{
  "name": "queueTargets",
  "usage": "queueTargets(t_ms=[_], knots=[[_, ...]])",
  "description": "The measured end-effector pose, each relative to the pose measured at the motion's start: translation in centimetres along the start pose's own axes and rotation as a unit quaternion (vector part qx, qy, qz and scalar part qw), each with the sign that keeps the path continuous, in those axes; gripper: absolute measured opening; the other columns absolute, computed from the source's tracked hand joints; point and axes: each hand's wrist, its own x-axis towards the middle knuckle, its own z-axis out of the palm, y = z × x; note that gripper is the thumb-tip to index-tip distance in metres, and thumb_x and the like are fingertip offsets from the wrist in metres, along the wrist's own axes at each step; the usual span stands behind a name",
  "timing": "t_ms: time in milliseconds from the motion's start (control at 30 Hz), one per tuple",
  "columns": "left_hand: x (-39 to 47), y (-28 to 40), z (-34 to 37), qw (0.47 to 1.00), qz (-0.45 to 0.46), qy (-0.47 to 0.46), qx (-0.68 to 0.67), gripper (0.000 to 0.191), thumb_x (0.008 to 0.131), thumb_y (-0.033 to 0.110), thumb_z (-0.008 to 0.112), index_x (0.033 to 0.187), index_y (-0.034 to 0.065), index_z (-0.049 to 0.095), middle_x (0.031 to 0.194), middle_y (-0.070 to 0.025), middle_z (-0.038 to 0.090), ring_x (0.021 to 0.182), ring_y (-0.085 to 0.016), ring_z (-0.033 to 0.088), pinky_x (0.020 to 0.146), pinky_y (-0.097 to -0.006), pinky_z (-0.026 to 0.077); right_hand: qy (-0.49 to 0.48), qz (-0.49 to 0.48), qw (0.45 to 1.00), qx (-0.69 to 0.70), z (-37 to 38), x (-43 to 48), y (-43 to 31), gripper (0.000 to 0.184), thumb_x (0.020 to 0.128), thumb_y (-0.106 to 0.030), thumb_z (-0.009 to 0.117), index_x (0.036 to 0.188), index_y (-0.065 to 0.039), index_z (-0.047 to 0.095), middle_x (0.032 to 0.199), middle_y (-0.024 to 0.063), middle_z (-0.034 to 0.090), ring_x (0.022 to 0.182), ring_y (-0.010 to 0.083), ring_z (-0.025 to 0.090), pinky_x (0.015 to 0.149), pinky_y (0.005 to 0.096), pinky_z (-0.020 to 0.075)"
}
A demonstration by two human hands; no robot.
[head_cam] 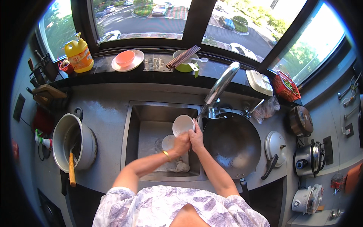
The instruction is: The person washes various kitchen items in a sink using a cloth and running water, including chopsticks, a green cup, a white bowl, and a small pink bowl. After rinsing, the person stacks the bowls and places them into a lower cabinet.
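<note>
A white bowl [183, 125] is tilted over the stainless steel sink [131, 133], just below the chrome faucet [222, 82]. My right hand [196, 136] grips the bowl's right edge, its thumb and fingers closed around it. Against the bowl's lower side is my left hand [182, 144], its fingers curled; whether it holds anything is hidden. A gold-coloured bracelet [166, 155] circles the left wrist. Below the held bowl, a second white dish [168, 142] lies in the sink, partly covered by my left hand. A pale wet cloth [181, 166] is near the sink's front edge.
Left of the sink stands a deep metal pot [67, 142] with a wooden-handled utensil [72, 170]. A black wok [232, 144] and a pressure-cooker lid [275, 149] are at the right. The ledge behind bears a yellow soap jug [79, 56], a pink bowl [125, 58] and chopsticks [184, 57].
</note>
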Motion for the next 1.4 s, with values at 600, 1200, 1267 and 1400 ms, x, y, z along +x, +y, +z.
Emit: queueTargets(t_ms=[600,1200,1267,1400], knots=[[0.0,-5.1,-0.5,0.963,0.171,0.124,0.167,0.05,0.069,0.012,0.057,0.115,-0.0044,0.048,0.119,-0.0213,0.05,0.117,-0.031,0.044,0.104,-0.0415,0.026,0.001,-0.006,0.999,-0.043,1.0,2.3,0.2,0.047,0.074,0.0,0.048,0.12,-0.001,0.052,0.095,0.0038,0.06,0.076,0.0079,0.055,0.066,0.0198,0.045],[0.1,-3.2,-4.5,0.927,-0.154,0.027,-0.34,0.021,0.091,0.025,0.046,0.1,0.0092,0.056,0.09,-0.0065,0.06,0.083,-0.014,0.059,0.067,-0.0345,0.052,-0.079,-0.047,0.969,-0.231,-0.5,3.8,-5.4,0.036,0.085,-0.033,0.049,0.101,-0.003,0.058,0.094,0.0149,0.061,0.086,0.0297,0.06,0.068,0.0429,0.0502],[0.3,-1.7,-5.0,0.838,-0.224,0.035,-0.496,0.027,0.093,0.03,0.042,0.106,0.0085,0.054,0.096,-0.0052,0.06,0.086,-0.014,0.059,0.069,-0.0346,0.052,-0.049,-0.279,0.904,-0.321,1.0,2.0,-4.7,0.031,0.084,-0.029,0.047,0.099,-0.005,0.06,0.101,0.0148,0.06,0.099,0.0312,0.055,0.079,0.0469,0.0441],[-1.2,-4.2,-3.1,0.762,-0.177,0.007,-0.623,0.032,0.093,0.032,0.041,0.109,0.006,0.052,0.101,-0.0064,0.059,0.09,-0.016,0.059,0.071,-0.0352,0.052,-0.1,-0.429,0.773,-0.456,3.4,0.2,-6.0,0.024,0.081,-0.02,0.049,0.096,-0.008,0.063,0.108,0.0088,0.06,0.108,0.028,0.051,0.089,0.0427,0.0381]])
